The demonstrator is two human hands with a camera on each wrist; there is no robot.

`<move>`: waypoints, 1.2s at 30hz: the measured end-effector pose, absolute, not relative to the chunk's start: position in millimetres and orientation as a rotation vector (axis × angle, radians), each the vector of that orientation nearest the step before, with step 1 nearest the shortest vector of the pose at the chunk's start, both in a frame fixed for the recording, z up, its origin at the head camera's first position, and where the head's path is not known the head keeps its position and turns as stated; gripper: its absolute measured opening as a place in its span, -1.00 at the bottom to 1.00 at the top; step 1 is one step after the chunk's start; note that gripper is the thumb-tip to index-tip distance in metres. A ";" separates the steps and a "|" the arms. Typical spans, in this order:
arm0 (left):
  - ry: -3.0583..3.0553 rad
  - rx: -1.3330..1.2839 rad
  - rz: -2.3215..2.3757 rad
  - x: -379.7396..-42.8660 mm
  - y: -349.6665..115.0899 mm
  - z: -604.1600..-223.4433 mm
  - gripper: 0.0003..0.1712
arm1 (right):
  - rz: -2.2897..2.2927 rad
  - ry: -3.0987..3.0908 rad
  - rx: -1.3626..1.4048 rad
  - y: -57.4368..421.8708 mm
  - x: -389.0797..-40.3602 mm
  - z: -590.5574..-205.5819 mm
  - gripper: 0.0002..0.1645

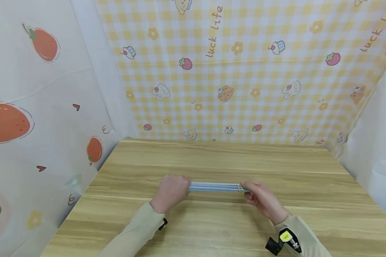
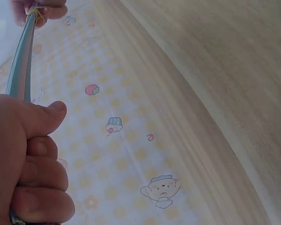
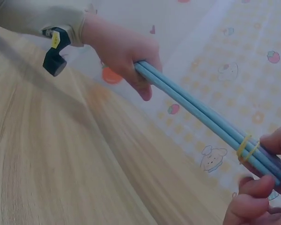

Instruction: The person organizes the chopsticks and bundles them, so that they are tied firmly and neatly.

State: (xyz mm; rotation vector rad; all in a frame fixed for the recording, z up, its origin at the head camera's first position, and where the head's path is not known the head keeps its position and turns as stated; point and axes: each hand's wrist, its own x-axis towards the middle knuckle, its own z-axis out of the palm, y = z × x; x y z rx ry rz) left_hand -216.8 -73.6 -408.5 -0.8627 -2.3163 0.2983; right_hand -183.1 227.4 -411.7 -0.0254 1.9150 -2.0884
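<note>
A bundle of slim blue, purple and pink sticks (image 1: pixel 212 187) is held level above the wooden table between both hands. My left hand (image 1: pixel 173 191) grips one end, its fingers curled round the sticks in the left wrist view. At the other end, my right hand (image 1: pixel 262 200) pinches the sticks between thumb and fingers. Close to the right fingertips, a yellow rubber band (image 3: pixel 246 149) is wound round the bundle. Both hands hide the very ends of the sticks, and the sticks' exact kind I cannot tell.
The wood-grain table (image 1: pixel 231 157) spreads out beneath both hands. Behind it hangs a yellow checked cloth (image 1: pixel 212 78) with cartoon prints. White printed sheeting (image 1: pixel 61 85) stands on the left, and a plain white sheet (image 1: pixel 373 142) on the right. A black wrist camera (image 1: pixel 274 246) is worn on the right sleeve.
</note>
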 end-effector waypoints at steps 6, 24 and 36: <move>-2.316 -0.873 0.298 -216.4 -74.1 -408.8 -0.49 | -1.967 2.086 -0.046 227.7 -182.2 -407.9 -0.75; -2.399 -0.876 0.257 -217.5 -77.9 -406.3 -0.54 | -0.978 3.064 -0.661 222.0 -169.7 -393.0 -0.70; -2.421 -0.901 0.183 -216.6 -76.7 -405.3 -0.56 | -0.931 3.119 -0.958 223.9 -171.5 -403.5 -0.67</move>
